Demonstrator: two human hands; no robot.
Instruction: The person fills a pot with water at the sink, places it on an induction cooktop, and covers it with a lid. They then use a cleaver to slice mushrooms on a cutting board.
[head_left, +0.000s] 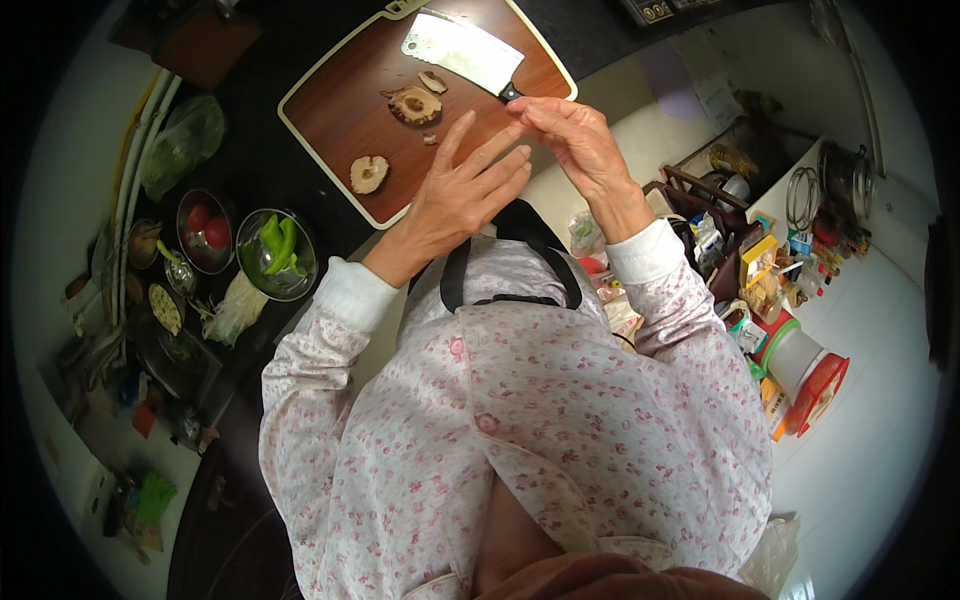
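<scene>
My left hand hovers over the near edge of a wood-grain cutting board, fingers spread and apparently holding nothing. Beside it, my right hand has its thumb and fingers drawn together near the left fingertips. Whether anything is pinched there is hidden. A cleaver lies flat across the board's far part; its black handle runs behind my right fingertips, and I cannot tell whether they touch it. On the board are a large cut mushroom piece, a mushroom slice, a small scrap and another mushroom piece.
Left on the dark counter stand a metal bowl of green peppers, a bowl with tomatoes and plastic bags. To the right, an open drawer and a crowded group of packages and containers stand below counter level.
</scene>
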